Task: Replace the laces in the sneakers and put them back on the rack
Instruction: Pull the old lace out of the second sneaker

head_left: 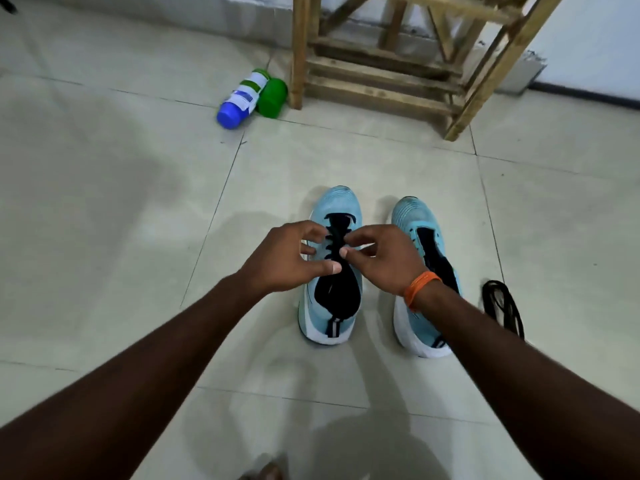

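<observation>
Two light-blue sneakers stand side by side on the tiled floor (138, 202), toes pointing far. The left sneaker (330, 306) carries a black lace (334, 240) threaded across its eyelets. Both hands meet over it: the left hand (287, 258) curls its grip round the lace from the left, and the right hand (384, 258) pinches it from the right. The right sneaker (412, 220) is unlaced. A loose lace (502, 306) lies just right of it. Farther off stands the wooden rack (381, 74), with a blue-capped bottle (242, 98) and a green container (273, 97) to its left.
</observation>
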